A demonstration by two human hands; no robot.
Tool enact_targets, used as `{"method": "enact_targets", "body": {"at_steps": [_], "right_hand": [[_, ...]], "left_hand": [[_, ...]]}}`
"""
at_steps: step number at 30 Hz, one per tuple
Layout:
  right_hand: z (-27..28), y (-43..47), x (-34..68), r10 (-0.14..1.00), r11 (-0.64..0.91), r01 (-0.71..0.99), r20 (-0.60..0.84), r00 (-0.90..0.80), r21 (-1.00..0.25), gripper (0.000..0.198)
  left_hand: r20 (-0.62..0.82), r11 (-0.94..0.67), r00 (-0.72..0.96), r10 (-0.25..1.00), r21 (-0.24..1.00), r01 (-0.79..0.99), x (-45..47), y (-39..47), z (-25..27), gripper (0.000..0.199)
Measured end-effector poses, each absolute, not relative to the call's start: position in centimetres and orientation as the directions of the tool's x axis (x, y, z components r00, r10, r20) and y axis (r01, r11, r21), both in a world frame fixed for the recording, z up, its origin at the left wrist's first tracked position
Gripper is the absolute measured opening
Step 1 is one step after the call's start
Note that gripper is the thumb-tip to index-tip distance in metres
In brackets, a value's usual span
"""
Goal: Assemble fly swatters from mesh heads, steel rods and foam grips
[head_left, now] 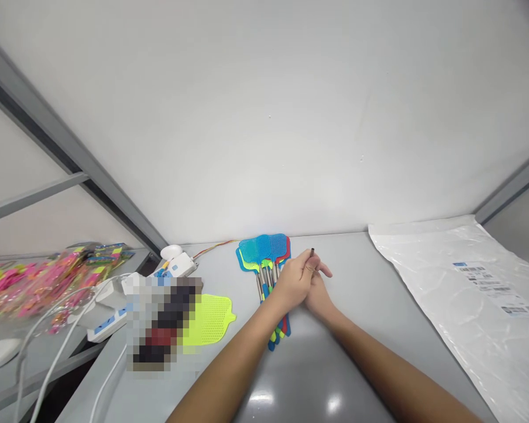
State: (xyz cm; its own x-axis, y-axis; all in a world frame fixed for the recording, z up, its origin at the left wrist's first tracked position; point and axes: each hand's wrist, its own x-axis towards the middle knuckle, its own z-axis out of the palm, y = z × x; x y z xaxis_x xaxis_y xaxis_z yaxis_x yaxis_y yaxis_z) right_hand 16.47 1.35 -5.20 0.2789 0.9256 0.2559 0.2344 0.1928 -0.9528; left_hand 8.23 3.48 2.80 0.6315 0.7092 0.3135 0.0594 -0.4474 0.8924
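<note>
My left hand (294, 279) is closed around a thin dark rod (312, 252), whose tip pokes up above the fingers. My right hand (320, 294) presses against the left one, its fingers partly curled and partly covered. Whatever the right fingers grip is hidden. Beside and behind my left hand lies a bunch of fly swatters (261, 252) with blue, green and red heads, metal shafts and coloured grips. My left forearm covers part of their handles.
A loose yellow-green swatter head (214, 319) rests left of my arm, next to a pixelated patch. Power strips (108, 323) with white cables run along the left edge. Pink and yellow packaged items (57, 276) fill the side shelf. At right lies a white plastic mailer (445, 282).
</note>
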Motion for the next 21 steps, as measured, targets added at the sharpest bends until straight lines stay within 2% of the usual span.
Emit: {"method": "enact_targets", "body": {"at_steps": [5,12,21], "right_hand": [[-5.1,1.4,16.3,0.912,0.234,0.254,0.303,0.277,-0.938,0.023],[-5.1,1.0,16.1,0.907,0.256,0.296,0.335,0.256,-0.920,0.029],[-7.6,1.0,16.9,0.892,0.228,0.437,0.367,0.265,-0.870,0.028]], "left_hand": [[0.362,-0.478,0.619,0.696,0.878,0.024,7.9,3.5,1.8,0.038],[0.313,-0.472,0.642,0.700,0.877,0.088,7.4,3.4,1.0,0.044],[0.363,-0.570,0.684,0.633,0.816,0.095,7.8,2.7,1.4,0.039]]}}
